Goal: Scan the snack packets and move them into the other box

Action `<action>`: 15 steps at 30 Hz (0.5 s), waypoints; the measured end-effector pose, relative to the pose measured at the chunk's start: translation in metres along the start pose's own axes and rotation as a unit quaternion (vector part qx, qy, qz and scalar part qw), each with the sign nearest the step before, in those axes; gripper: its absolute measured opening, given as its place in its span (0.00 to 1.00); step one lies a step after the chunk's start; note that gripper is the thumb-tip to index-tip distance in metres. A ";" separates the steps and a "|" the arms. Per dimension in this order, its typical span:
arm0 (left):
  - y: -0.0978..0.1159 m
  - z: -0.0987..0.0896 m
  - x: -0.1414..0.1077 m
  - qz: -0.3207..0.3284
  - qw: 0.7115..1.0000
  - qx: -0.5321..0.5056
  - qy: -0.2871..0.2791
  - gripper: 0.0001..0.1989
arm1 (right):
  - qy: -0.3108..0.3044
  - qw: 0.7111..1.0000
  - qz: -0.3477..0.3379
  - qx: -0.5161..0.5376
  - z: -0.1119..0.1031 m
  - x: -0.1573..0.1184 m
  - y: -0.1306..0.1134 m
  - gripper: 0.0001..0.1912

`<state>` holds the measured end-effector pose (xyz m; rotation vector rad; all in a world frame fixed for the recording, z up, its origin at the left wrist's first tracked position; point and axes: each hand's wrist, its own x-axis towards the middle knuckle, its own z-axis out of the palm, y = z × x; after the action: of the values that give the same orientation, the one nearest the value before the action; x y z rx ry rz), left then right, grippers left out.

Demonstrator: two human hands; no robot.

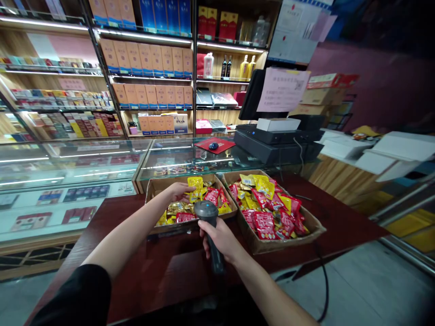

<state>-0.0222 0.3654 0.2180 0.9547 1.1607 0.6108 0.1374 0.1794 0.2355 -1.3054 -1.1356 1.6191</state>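
In my right hand (217, 237) is a dark handheld barcode scanner (206, 209), gripped round its handle, its head towards the left box. My left hand (180, 192) reaches over that cardboard box (159, 229), fingers closed on a yellow snack packet (195, 188) held upright above the others. Red, yellow and gold packets fill the left box. Beside it, the right cardboard box (272, 246) is heaped with red packets (265, 224) and yellow ones. Both boxes stand on a dark red table (163, 271).
Behind the boxes runs a glass display counter (170, 158) with a mouse (213, 146) on a red pad. A monitor (251, 97) with a paper sheet stands at the back right. Shelves of boxed goods line the wall. A black cable (326, 285) hangs off the table's right side.
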 end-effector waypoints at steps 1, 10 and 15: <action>-0.001 -0.001 0.000 0.000 1.000 -0.003 -0.002 0.14 | 0.000 1.000 -0.001 -0.002 0.001 0.001 0.001 0.16; 0.002 0.001 0.000 -0.009 1.000 -0.013 -0.012 0.14 | -0.004 1.000 -0.011 0.002 0.007 0.001 -0.004 0.16; 0.002 0.002 0.002 -0.006 1.000 -0.009 -0.010 0.16 | 0.005 1.000 -0.005 0.003 0.007 0.000 -0.006 0.17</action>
<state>-0.0201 0.3671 0.2190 0.9358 1.1407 0.6005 0.1305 0.1803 0.2421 -1.3019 -1.1285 1.6052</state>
